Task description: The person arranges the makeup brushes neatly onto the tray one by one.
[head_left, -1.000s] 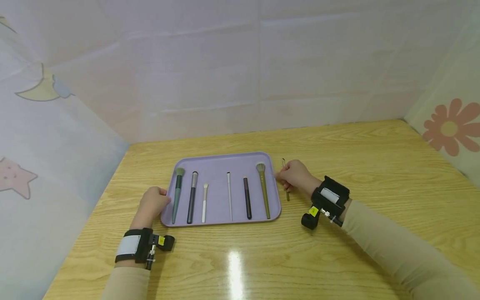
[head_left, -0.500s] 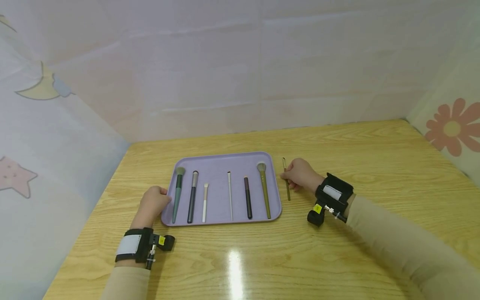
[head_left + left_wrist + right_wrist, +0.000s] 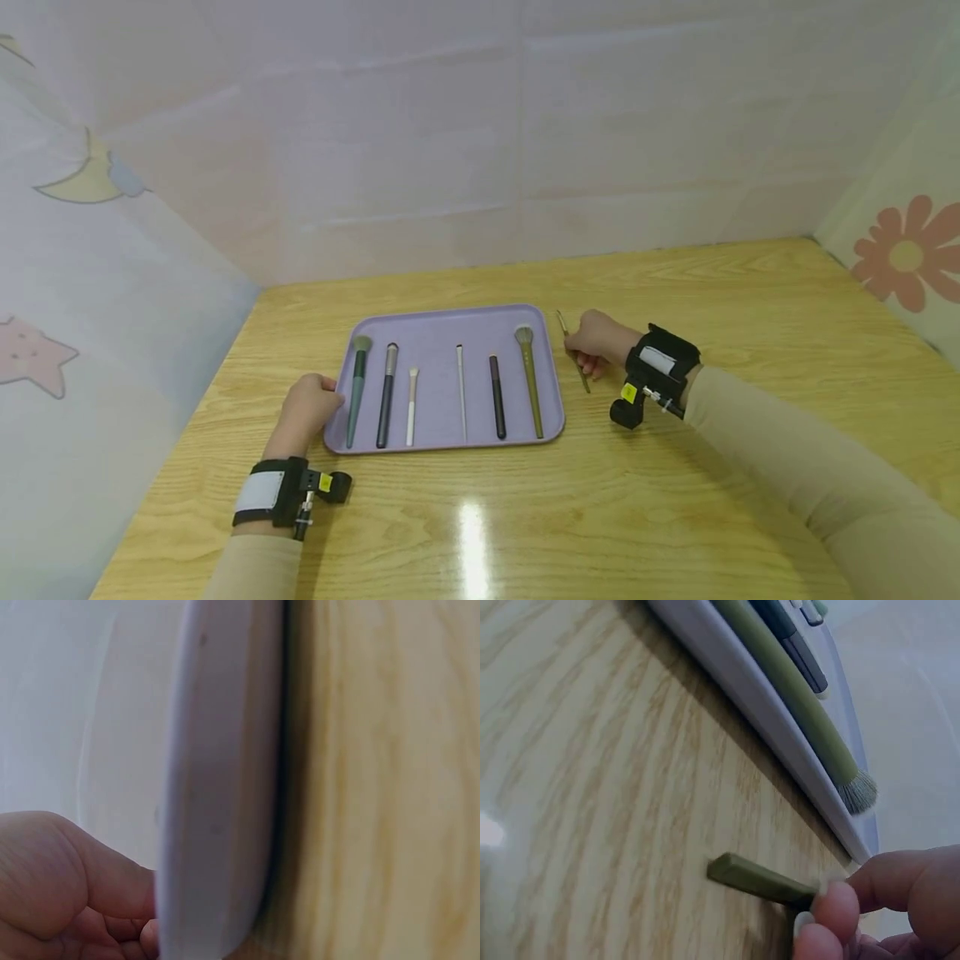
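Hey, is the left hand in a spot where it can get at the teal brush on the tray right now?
Probably yes. The left hand grips the purple tray's left rim, and the teal brush lies just inside that rim, the nearest brush, with nothing lying between. The hand would have to let go of the rim first.

1. I see my right hand (image 3: pixel 596 340) pinching a thin olive-green brush (image 3: pixel 573 352) on the wooden table (image 3: pixel 675 483), just right of the flat lilac plastic tray (image 3: pixel 435 333).
2. My left hand (image 3: pixel 307 406) holds the tray's left edge.
3. Six brushes lie side by side in the tray, from a teal fluffy-headed brush (image 3: pixel 356 387) on the left to a long olive-green powder brush (image 3: pixel 529 377) on the right.
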The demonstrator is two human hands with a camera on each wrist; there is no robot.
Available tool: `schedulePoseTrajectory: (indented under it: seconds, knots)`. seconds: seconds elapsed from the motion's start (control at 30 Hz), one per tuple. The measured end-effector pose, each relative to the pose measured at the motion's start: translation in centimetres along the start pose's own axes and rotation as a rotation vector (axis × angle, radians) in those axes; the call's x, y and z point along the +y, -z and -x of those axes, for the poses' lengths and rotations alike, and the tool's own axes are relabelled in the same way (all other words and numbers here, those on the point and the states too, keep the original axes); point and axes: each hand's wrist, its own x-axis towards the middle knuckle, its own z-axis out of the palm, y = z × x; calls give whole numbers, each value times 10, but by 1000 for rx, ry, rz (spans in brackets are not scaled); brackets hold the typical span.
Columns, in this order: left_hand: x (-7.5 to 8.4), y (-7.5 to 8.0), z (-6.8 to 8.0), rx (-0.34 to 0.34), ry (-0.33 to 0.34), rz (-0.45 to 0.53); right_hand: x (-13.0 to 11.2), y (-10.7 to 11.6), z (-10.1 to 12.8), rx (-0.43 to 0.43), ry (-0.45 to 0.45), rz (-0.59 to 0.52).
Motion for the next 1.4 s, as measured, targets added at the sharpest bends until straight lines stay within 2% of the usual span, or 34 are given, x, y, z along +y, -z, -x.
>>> schedulePoseTrajectory:
  seconds: [0.2, 0.33, 0.53, 0.63, 0.83, 1.1, 1.4]
  knots:
    - [0, -2, 2, -11, 4, 6, 8, -2, 6, 47, 2, -92]
    - [0, -2, 2, -12, 4, 9, 12, -1, 13, 70, 36, -229]
    - [-1, -1, 2, -7, -3, 5, 16, 3, 22, 59, 108, -486]
    - [-1, 0, 1, -6, 3, 8, 16, 6, 25, 69, 139, -572]
    - [-2, 1, 1, -2, 16, 9, 15, 9, 32, 100, 176, -649]
    - [-3, 1, 0, 1, 11, 5, 13, 13, 40, 74, 192, -746]
    - [-1, 2, 1, 3, 16, 3, 12, 13, 44, 89, 193, -753]
